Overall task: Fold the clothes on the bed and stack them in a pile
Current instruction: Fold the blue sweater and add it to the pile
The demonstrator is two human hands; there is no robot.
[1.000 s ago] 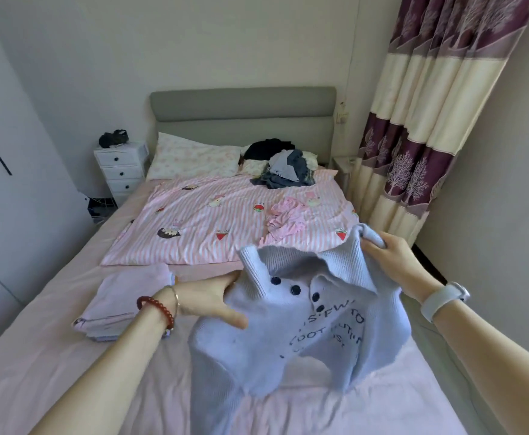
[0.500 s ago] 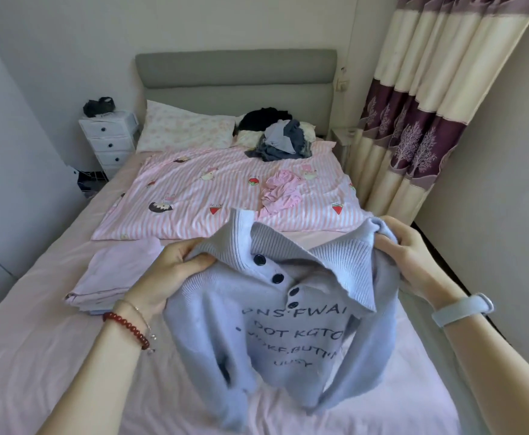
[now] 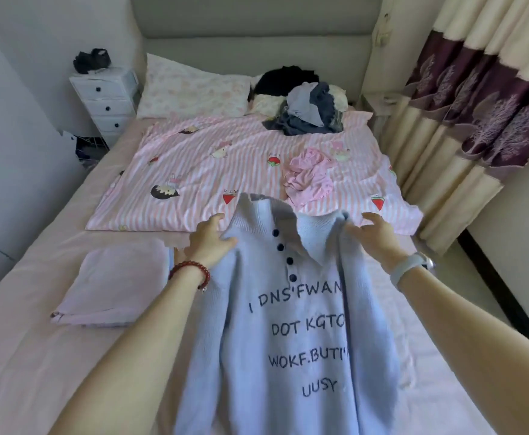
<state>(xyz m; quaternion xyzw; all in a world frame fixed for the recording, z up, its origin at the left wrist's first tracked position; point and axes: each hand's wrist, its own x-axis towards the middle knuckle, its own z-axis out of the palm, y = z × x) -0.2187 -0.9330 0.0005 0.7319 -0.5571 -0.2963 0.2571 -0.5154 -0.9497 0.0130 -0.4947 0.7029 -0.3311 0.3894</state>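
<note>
grey headboard (image 3: 257,23) | white drawer unit (image 3: 106,102) left | maroon-cream curtain (image 3: 476,98) right

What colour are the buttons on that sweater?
Dark navy, nearly black, on the pale blue sweater; the head view shows them.

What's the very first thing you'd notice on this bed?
The big pale blue sweater with dark buttons and lettering, spread front and centre, with the left hand and right hand at its shoulders. Left of it lies a folded lilac garment; a crumpled pink garment sits behind on the striped quilt.
</note>
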